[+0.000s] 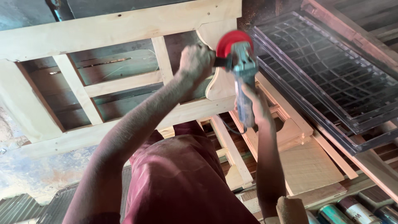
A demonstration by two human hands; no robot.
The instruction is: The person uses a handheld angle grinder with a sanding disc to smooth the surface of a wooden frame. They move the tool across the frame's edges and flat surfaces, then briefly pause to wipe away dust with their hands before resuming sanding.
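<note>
A: Nearest the lens: maroon shirt, dusty, filling the lower middle. Both forearms rise out of it.

B: Left hand?

A: Left hand is fisted tight, grip fully closed on the black side handle of the grinder. Knuckles dusted pale.

B: Right?

A: Right hand wraps the rear of the grinder body, fingers curled round it, grip closed. Its palm side is hidden, so thumb placement cannot be told.

B: The tool itself?

A: Grey-blue body, long and narrow, pointing up the picture. Red disc at its head, round edge slightly blurred. The disc sits against the curved end piece of the frame.

B: Describe the frame.

A: Pale bare wood, a broad top rail, thinner slats crossing behind, a lower rail below the left forearm. The scrolled end piece stands just under the disc. Surface looks light and unfinished.

B: Around it?

A: Dark metal grille leaning at right, well apart from the hands. More pale wooden parts stacked beneath the right arm. Cans lie along the bottom right corner. Grey patchy floor at lower left.
</note>
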